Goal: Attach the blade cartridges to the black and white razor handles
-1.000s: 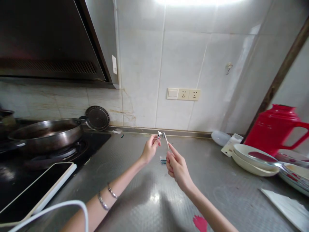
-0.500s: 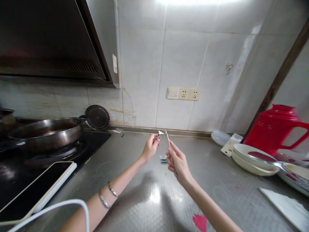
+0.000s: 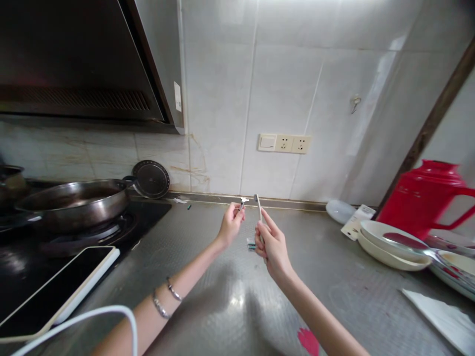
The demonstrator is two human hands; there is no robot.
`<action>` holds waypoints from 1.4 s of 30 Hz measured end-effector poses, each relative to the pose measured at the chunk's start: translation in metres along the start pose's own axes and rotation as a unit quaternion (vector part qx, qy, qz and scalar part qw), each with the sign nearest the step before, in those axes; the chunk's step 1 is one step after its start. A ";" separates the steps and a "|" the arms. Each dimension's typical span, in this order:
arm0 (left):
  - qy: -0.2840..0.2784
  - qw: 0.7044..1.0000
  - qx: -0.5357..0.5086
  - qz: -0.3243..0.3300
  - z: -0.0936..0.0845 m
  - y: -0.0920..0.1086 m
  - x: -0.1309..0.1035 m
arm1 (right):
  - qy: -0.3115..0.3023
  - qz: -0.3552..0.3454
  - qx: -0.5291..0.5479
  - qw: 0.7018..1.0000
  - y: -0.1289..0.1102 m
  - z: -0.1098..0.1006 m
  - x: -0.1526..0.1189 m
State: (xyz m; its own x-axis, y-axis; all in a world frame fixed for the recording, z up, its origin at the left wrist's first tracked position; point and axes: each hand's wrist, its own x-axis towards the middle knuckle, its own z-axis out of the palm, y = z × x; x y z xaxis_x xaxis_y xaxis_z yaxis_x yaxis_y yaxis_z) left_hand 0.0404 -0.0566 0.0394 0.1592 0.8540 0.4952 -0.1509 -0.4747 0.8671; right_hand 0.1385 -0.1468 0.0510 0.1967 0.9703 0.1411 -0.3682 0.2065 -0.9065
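Observation:
Over the metal counter (image 3: 208,277), my left hand (image 3: 230,225) pinches a small razor (image 3: 243,201) with a white head pointing up. My right hand (image 3: 272,244) is closed around the handle of a light toothbrush (image 3: 259,205), its grey bristles at the top facing left. A narrow gap separates the razor head from the bristles. Below and between the hands, a small clear pack with green strips (image 3: 251,244) lies on the counter, partly hidden by my right fingers.
At left are a steel pan (image 3: 74,207) on the stove, a phone (image 3: 55,291) and a white cable (image 3: 107,310). Right side: a red thermos (image 3: 423,200), stacked plates (image 3: 389,247), a white card (image 3: 356,222) and a white sheet (image 3: 441,316). Behind is a tiled wall with sockets (image 3: 292,144).
The toothbrush and razor have come apart; before, the bristles were against or very near the razor head. The toothbrush stands slightly higher, and the view has shifted slightly.

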 end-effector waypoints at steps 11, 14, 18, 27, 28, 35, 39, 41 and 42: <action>-0.006 0.999 -0.032 0.010 -0.001 0.000 0.001 | 0.002 -0.016 -0.026 1.000 0.007 0.007 -0.009; -0.023 0.999 -0.037 0.002 0.001 -0.003 0.001 | 0.014 -0.015 -0.034 0.999 0.005 0.009 -0.005; -0.027 0.998 -0.059 -0.010 0.003 -0.006 0.001 | -0.013 0.004 -0.037 0.999 0.009 0.012 -0.010; -0.024 0.997 -0.069 -0.025 0.002 0.000 0.000 | -0.019 0.009 0.007 1.000 0.009 0.019 -0.009; -0.025 0.997 -0.069 -0.025 0.001 0.001 0.000 | -0.024 0.010 0.009 1.000 0.009 0.020 -0.010; -0.034 0.997 -0.072 -0.019 0.000 0.003 0.002 | -0.009 0.004 0.028 1.000 0.007 0.021 -0.010; -0.023 0.997 -0.076 -0.019 -0.004 0.003 0.004 | -0.046 0.000 0.028 0.999 0.005 0.020 -0.014; -0.018 0.997 -0.078 -0.025 -0.006 0.005 0.005 | -0.053 -0.032 0.023 0.998 -0.004 0.019 -0.010; -0.017 0.996 -0.078 -0.027 -0.007 0.006 0.006 | -0.052 -0.055 0.019 0.997 -0.010 0.018 -0.006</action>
State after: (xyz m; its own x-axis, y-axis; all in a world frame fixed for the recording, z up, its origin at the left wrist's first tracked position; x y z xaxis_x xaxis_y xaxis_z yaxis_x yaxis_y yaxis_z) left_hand 0.0333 -0.0529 0.0468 0.2043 0.8684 0.4518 -0.2907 -0.3869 0.8751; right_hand 0.1251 -0.1523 0.0664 0.1434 0.9487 0.2818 -0.3837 0.3158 -0.8678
